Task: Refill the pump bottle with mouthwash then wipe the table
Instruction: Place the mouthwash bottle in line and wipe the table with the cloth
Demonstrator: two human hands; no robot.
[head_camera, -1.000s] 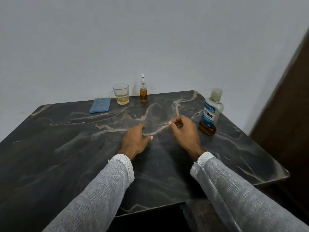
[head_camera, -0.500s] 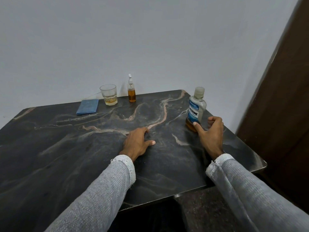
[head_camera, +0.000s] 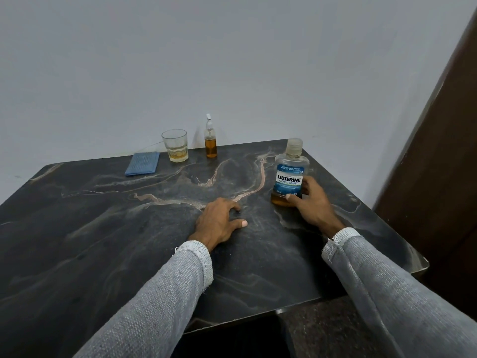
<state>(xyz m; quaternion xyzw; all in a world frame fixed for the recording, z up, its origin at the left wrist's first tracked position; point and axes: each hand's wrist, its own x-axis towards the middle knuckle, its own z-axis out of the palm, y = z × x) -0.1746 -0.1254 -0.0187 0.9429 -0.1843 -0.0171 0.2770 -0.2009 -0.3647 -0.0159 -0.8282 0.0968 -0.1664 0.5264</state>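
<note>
A clear mouthwash bottle (head_camera: 291, 168) with a blue label and a little amber liquid stands capped on the right of the dark marble table (head_camera: 103, 228). My right hand (head_camera: 309, 202) wraps around its lower part, thumb in front and fingers behind. My left hand (head_camera: 219, 222) lies flat on the table's middle, fingers spread, holding nothing. A small pump bottle (head_camera: 210, 140) about half full of amber liquid stands at the back edge near the wall. A folded blue cloth (head_camera: 142, 163) lies at the back left.
A glass tumbler (head_camera: 175, 145) with a little amber liquid stands between the cloth and the pump bottle. A grey wall runs behind the table. A dark brown door or panel (head_camera: 438, 177) stands close to the right edge.
My right hand moved from the table's middle to the mouthwash bottle and closed around its base. My left hand stayed flat. The view shifted a little.
</note>
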